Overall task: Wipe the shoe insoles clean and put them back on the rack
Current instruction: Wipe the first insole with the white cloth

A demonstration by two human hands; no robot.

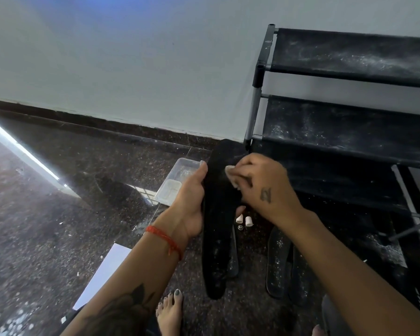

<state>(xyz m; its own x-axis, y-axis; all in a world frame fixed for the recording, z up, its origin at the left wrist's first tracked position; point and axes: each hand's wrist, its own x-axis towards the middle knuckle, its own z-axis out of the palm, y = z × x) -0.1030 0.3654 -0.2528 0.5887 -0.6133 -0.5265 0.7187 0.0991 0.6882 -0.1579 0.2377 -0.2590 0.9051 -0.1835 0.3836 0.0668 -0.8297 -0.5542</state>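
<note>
The shoe rack closes off the right side, its dusty shelves jutting forward and its corner post rising just behind the held black insole. Left of the left hand, a clear plastic tray sits on the floor, close by. Two small white caps lie between the forearms, and more insoles lie under the right hand. Farther left the dark floor lies open, apart from a white sheet near the left forearm.
</note>
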